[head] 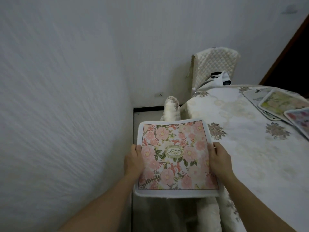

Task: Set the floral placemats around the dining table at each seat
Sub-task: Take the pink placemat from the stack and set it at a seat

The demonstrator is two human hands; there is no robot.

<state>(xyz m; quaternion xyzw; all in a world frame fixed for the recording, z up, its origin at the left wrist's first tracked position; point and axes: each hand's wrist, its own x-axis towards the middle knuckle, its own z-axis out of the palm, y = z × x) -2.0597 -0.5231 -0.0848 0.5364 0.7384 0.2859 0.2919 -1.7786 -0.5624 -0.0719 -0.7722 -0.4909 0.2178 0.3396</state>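
A pink floral placemat was held flat in the air at the near corner of the cloth-covered bench, not yet laid down. It looked thin, light and soft, its far edge curling slightly, so it would likely sag if held by one side only; the two long edges were the sensible places to hold. The left grip was clamped on the mat's left edge and the right grip on its right edge, the mat spanning between them. More placemats lay overlapped at the bench's far side, beyond a quilted chair cover.
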